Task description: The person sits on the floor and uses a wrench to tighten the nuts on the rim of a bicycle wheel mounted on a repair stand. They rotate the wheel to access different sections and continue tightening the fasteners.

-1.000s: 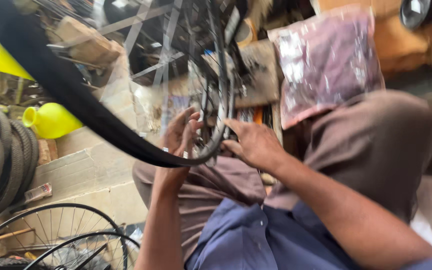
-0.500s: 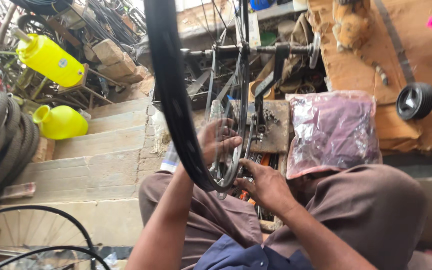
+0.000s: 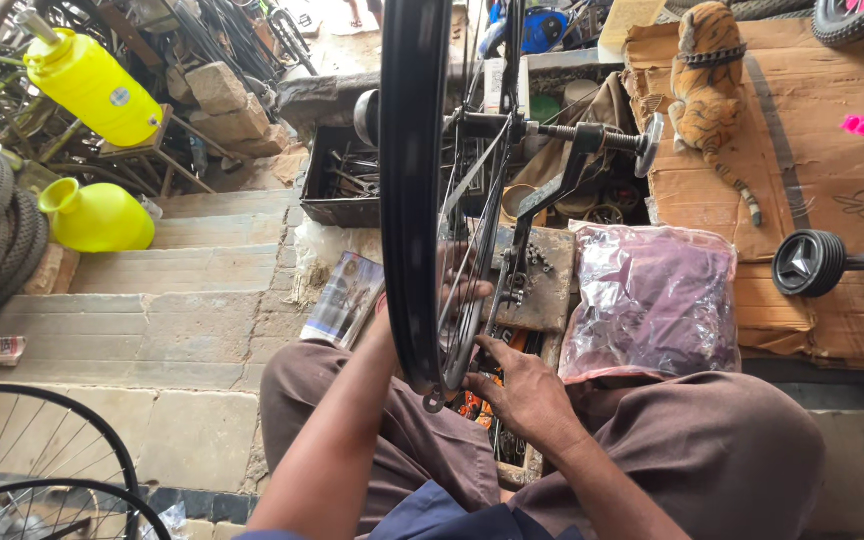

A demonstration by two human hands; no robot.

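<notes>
Where the person's brown-trousered knees spread apart, a black bicycle wheel (image 3: 414, 200) stands upright between them, edge-on to the camera, its lowest part just above the lap. The right hand (image 3: 524, 392) rests at the bottom of the rim with fingers loosely curled, the thumb and forefinger pinching something small at the spokes that is too small to tell. The left hand (image 3: 452, 292) reaches behind the wheel; its fingers show through the spokes, but how far they are spread or closed cannot be told. Just past the right knee lies a clear plastic bag (image 3: 652, 300) of purple stuff. Beyond the wheel, a metal stand (image 3: 552, 200) carries its axle. Farther left, on the stone steps (image 3: 182, 270), sits a yellow jug (image 3: 97, 215), with a yellow canister (image 3: 92, 85) above it. A toy tiger (image 3: 707, 80) lies on cardboard (image 3: 812, 180) at the far right.
</notes>
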